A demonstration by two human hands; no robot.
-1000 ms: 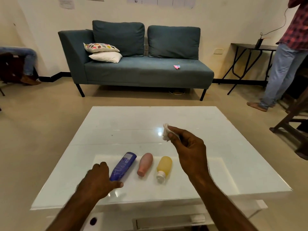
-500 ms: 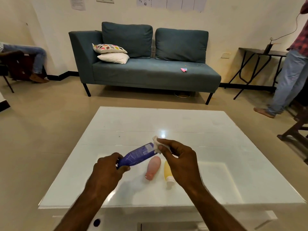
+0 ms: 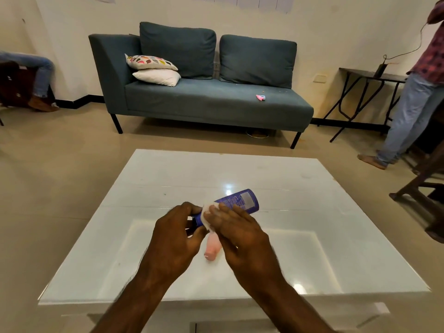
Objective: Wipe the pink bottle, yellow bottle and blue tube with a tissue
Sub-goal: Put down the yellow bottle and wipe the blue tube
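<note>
I've got the blue tube (image 3: 240, 202) up off the white table (image 3: 336, 236), lifted over the near-middle of the top. My left hand (image 3: 175, 239) is closed round the tube's lower end, thumb & fingers wrapped on it; cap end is hidden in that grip. Tube tilts up & away from me to the right, flat crimped end farthest from me, label w/ small print facing up.

My right hand (image 3: 242, 234) pinches the white tissue (image 3: 208, 216) against the tube's middle, fingers pressed flat on it, touching the tube just beside my left thumb. Tissue is folded small, partly covered by my fingers.

Pink bottle (image 3: 212, 246) lies on the table directly under my hands, cap end toward me, only the lower part showing between my wrists. Yellow bottle: can't see it, my right hand covers that spot.

Beyond the table's far edge stands a teal sofa (image 3: 216, 102) w/ two pillows (image 3: 156, 70) at its left end.
</note>
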